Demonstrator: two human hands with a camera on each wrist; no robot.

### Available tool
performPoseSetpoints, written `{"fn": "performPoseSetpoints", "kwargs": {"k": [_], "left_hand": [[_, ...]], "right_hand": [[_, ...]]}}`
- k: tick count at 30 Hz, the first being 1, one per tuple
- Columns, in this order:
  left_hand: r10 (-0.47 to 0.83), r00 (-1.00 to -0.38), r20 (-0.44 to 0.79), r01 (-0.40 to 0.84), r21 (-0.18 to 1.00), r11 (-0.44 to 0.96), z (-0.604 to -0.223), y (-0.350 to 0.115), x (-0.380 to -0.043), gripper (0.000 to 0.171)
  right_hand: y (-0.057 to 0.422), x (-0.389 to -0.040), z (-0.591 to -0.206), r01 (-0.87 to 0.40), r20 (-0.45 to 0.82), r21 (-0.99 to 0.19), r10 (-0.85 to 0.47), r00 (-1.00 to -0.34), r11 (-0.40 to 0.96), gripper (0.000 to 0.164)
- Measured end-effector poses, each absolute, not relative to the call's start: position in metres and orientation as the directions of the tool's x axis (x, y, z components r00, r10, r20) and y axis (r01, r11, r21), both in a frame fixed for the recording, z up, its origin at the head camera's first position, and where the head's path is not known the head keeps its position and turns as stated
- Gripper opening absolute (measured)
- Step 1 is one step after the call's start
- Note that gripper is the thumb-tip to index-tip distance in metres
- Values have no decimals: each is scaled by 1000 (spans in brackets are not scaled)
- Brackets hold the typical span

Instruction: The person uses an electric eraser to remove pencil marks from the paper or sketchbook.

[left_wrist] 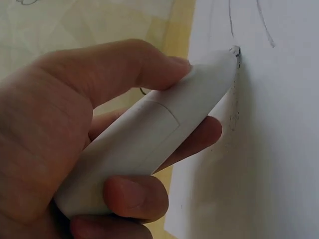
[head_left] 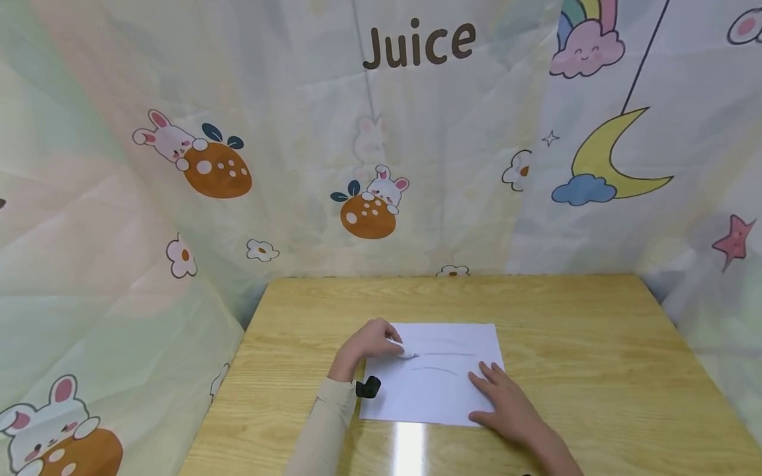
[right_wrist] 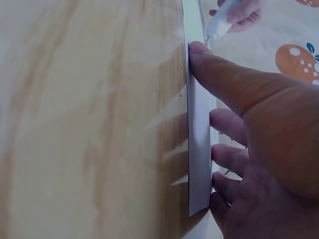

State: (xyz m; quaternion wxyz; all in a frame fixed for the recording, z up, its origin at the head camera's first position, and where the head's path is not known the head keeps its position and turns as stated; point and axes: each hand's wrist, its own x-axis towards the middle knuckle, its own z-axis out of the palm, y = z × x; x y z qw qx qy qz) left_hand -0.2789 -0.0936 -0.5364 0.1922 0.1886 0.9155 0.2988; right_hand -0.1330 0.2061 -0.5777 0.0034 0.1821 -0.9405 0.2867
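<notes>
My left hand grips a thick white electric eraser, thumb and fingers curled round its body. Its darkened tip touches a white sheet of paper on the table. Beside the tip in the left wrist view lies a streak of dark crumbs. Grey pencil lines run across the sheet: one straight line starts just right of the tip, with a curved line below it. My right hand rests on the sheet's right edge, fingers spread. In the right wrist view its thumb lies along the paper's edge.
The wooden table extends on all sides of the sheet. A printed curtain with rabbits and fruit hangs behind it and at both sides. A black wrist camera sits at the left cuff, above the paper's left edge.
</notes>
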Motion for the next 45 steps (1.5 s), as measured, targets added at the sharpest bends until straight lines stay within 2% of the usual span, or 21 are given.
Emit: {"fn": "performPoseSetpoints", "kwargs": {"k": [8,13,18,25,34,41,45], "left_hand": [[511,-814,-276,243,638,731,-538,-89,-283,9],[485,-831,-272,225,632,741,-543,-92,-279,7],[520,-816,-254,251,655,713,-541,-89,-280,9],[470,-836,-283,220,612,760,-539,-91,-282,8],[520,-805,-285,236,650,722,-537,-80,-286,10],[464,-835,-294,200,625,755,-533,-84,-286,9],[478,-838,-264,214,646,733,-536,-80,-285,9]], "right_hand": [[204,-130,-584,-327,87,-562,-339,-937,760,72],[202,-127,-586,-318,77,-570,-336,-939,758,72],[203,-129,-587,-329,97,-567,-335,-937,755,71],[205,-129,-588,-332,86,-549,-344,-935,767,71],[206,-130,-583,-321,81,-551,-333,-939,770,71],[206,-130,-583,-318,73,-554,-336,-939,769,71],[206,-130,-583,-315,82,-560,-327,-941,766,71]]}}
